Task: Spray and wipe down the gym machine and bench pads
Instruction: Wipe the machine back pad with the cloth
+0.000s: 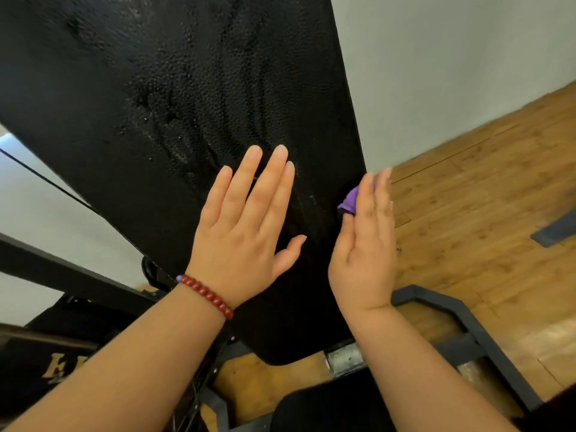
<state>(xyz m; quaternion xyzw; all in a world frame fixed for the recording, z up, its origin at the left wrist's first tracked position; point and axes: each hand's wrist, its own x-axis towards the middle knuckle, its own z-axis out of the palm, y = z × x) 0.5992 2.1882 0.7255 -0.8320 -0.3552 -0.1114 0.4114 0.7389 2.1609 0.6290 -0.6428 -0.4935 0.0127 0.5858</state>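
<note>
Straight-fingered left hand [246,226] on wet pad [187,88] — right hand [364,254] likewise, against purple cloth [350,201]

Back pad [193,88]: black pebbled vinyl-like cover, grainy, with a wet sheen and droplets at centre; cloth [352,199]: purple soft fabric, matt; floor [483,182]: honey-toned wood planks, low gloss; frame [486,338], near right: dark grey metal, matt paint; bracket [344,358]: bare silvery metal, scuffed; bracelet [207,296]: red beads, polished; wall [452,57]: pale, matt.

Two hands (left hand [246,226], right hand [364,254]), one purple cloth [352,201], two black pads (back pad [187,88], seat pad [327,410]), one bead bracelet [205,296].
</note>
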